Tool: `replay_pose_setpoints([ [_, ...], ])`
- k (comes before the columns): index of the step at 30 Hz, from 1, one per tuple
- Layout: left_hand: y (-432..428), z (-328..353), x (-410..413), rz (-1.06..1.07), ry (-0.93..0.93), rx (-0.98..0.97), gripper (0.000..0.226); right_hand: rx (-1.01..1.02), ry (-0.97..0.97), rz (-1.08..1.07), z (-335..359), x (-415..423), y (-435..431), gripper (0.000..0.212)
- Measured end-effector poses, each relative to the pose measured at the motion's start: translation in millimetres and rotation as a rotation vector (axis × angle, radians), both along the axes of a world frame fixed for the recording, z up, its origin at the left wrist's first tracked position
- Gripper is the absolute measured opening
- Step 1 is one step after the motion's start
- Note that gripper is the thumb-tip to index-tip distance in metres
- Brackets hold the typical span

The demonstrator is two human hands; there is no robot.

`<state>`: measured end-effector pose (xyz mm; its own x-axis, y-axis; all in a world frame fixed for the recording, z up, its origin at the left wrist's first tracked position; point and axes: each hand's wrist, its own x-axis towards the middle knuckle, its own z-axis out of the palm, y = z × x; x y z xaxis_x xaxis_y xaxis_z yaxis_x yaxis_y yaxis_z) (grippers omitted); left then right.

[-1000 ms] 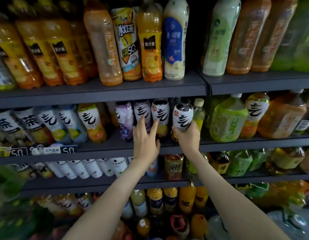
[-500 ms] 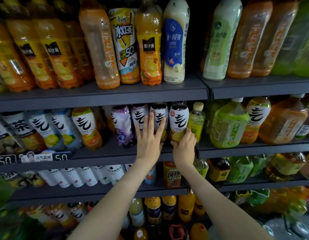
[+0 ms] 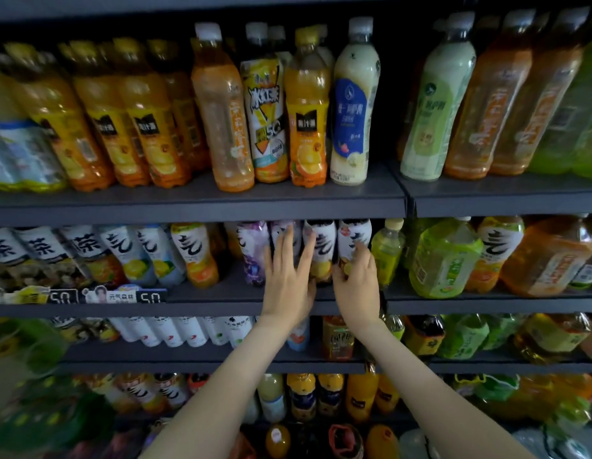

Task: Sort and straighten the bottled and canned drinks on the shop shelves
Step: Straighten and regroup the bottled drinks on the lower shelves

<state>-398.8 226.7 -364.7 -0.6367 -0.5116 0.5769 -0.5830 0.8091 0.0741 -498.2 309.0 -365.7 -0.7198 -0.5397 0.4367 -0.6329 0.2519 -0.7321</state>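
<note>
On the second shelf [image 3: 221,294] stands a row of white-labelled bottles with black brush script. My right hand [image 3: 356,284] curls its fingers round the lower part of the rightmost one [image 3: 354,235], which stands upright in the row. My left hand [image 3: 288,279] lies flat with straight fingers against the neighbouring white bottle [image 3: 323,243] and a bottle beside the purple-labelled bottle [image 3: 251,256]. The lower parts of these bottles are hidden behind my hands.
A small yellow-green bottle [image 3: 387,250] and a large green bottle [image 3: 443,260] stand just right of my right hand. Tall orange juice and tea bottles fill the top shelf [image 3: 188,207]. Price tags [image 3: 149,297] hang at the left. Lower shelves hold more bottles.
My right hand has moved the white-labelled bottle back into the row and slid down to its lower part. My left hand flattened against the neighbouring bottles. The view tilted upward.
</note>
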Motion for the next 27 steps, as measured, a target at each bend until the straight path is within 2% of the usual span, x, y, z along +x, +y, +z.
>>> replay_pose_setpoints([
  [3, 2.4, 42.0, 20.9, -0.076, 0.126, 0.077, 0.082, -0.034, -0.029, 0.109, 47.7, 15.0, 0.6, 0.044],
  [7, 2.0, 96.6, 55.6, -0.05, 0.286, 0.178, 0.043, -0.13, -0.064, 0.217, 105.5, 43.1, -11.7, 0.036],
  [9, -7.4, 122.6, 71.8, -0.045, 0.36, 0.179, 0.039, -0.179, -0.055, 0.237, 126.5, 56.4, -25.4, 0.033],
  [14, -54.5, 165.6, 101.1, -0.005, 0.426, 0.272, 0.042, -0.24, -0.121, 0.238, 156.7, 79.1, -69.2, 0.04],
  [20, -94.3, 183.0, 105.7, -0.087, 0.335, 0.334, 0.052, -0.208, -0.104, 0.193, 178.0, 93.1, -108.1, 0.053],
  [24, -101.3, 185.8, 94.3, -0.171, 0.291, 0.478, 0.065, -0.165, -0.126, 0.144, 188.7, 93.6, -118.1, 0.053],
  [27, -101.4, 189.8, 83.3, -0.142, 0.333, 0.554, 0.07, -0.153, -0.118, 0.113, 192.3, 93.2, -118.3, 0.05],
])
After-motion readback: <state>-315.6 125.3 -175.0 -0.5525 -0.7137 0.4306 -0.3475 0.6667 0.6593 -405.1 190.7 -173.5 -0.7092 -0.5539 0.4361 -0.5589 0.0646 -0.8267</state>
